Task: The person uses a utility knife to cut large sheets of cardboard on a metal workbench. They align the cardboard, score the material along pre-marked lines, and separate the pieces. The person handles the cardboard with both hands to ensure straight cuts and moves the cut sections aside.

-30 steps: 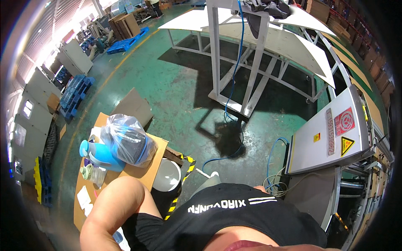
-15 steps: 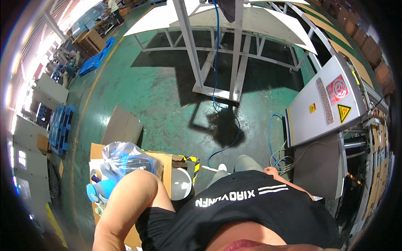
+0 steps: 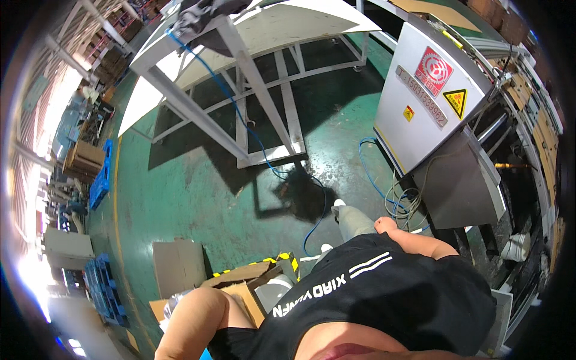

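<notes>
My right hand (image 3: 385,225) hangs low beside my right thigh, its fingers curled in and no object showing in them. It is nearest to my grey trouser leg (image 3: 355,221), with coiled cables (image 3: 403,204) on the floor beyond it. On the left, my bent bare elbow (image 3: 201,306) comes in from the lower edge. The left hand itself is out of the picture. Close by that elbow stands an open cardboard box (image 3: 245,295) with a white round container (image 3: 273,290) against it.
A white metal stand (image 3: 231,96) with dark cloth (image 3: 204,18) on top stands ahead, before a long white table (image 3: 300,19). A blue hose (image 3: 240,114) runs down to the floor. To the right is a grey machine cabinet (image 3: 390,126). Blue pallets (image 3: 105,288) lie left.
My view has turned to the right and the body has leaned; stand and cabinet now lie further left. The left elbow now covers most of the plastic bag by the box. My right hand stays low.
</notes>
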Action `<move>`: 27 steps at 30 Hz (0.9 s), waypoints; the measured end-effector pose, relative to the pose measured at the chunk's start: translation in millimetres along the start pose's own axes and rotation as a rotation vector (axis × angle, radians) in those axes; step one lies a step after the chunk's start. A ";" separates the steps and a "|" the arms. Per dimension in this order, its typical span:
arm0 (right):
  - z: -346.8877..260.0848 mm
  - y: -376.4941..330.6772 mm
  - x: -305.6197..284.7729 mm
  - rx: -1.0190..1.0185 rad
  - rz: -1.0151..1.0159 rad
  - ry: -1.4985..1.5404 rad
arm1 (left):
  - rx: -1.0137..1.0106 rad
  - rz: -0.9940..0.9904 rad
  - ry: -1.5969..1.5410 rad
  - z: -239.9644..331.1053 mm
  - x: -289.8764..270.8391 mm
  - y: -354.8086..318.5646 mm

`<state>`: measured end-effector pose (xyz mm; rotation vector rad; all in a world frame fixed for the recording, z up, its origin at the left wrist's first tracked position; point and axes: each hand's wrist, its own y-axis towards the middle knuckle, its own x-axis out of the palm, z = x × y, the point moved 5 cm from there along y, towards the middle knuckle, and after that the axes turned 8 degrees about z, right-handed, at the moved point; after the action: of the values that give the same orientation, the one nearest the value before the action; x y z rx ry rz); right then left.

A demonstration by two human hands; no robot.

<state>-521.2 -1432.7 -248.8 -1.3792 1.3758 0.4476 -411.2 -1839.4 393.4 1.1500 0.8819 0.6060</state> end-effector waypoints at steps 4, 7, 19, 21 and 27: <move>-1.2 46.3 9.8 0.101 -0.131 -0.030 | -0.025 0.018 -0.048 -74.0 -20.1 -2.9; 13.1 108.1 36.3 0.031 -0.298 -0.091 | -0.036 0.047 -0.082 -140.2 -40.1 -6.6; 2.4 255.2 -19.3 0.130 -0.335 0.172 | -1.455 -0.074 0.758 -531.6 -92.0 -244.1; -5.4 285.9 -19.3 0.085 -0.320 0.159 | -1.664 -0.300 0.794 -542.8 -83.9 -311.9; -45.8 400.6 -35.0 0.134 -0.288 0.419 | -2.003 -0.585 0.602 -619.0 -84.8 -448.5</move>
<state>-899.8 -1352.8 -367.5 -1.5846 1.4738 -0.1314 -990.4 -1729.1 -100.5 -1.0993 0.5725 0.9053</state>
